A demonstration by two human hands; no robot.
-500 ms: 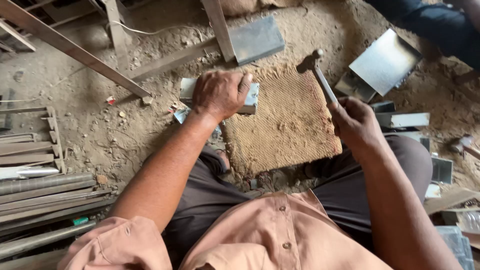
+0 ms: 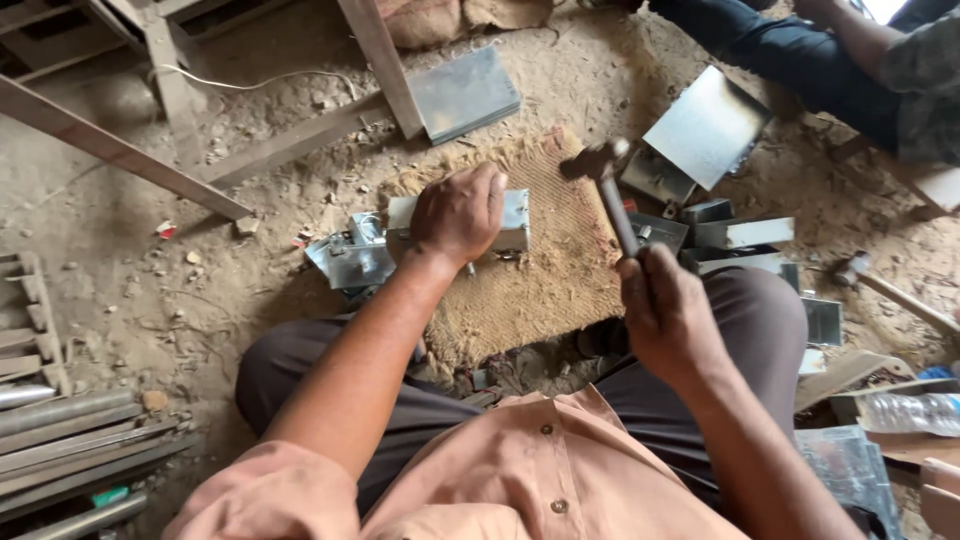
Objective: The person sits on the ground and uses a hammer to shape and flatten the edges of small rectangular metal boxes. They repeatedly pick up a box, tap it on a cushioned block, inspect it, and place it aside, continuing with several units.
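I sit on a dirt floor with a brown woven mat (image 2: pixel 540 290) in front of my legs. My left hand (image 2: pixel 458 212) presses down on a small grey sheet-metal box (image 2: pixel 512 222) lying at the mat's far left edge. My right hand (image 2: pixel 662 312) grips the handle of a hammer (image 2: pixel 606 180), whose dark head is raised above the mat's far right part. More bent metal pieces (image 2: pixel 352 255) lie left of the box.
Folded metal sheets (image 2: pixel 708 125) and small boxes (image 2: pixel 735 235) lie to the right, a flat sheet (image 2: pixel 465 92) at the back. Another person's legs (image 2: pixel 790 50) are at top right. Metal bars (image 2: pixel 70 440) are stacked at lower left. A second hammer (image 2: pixel 890 285) lies right.
The hammer head has moved a little left and toward the box. My left hand stays on the box.
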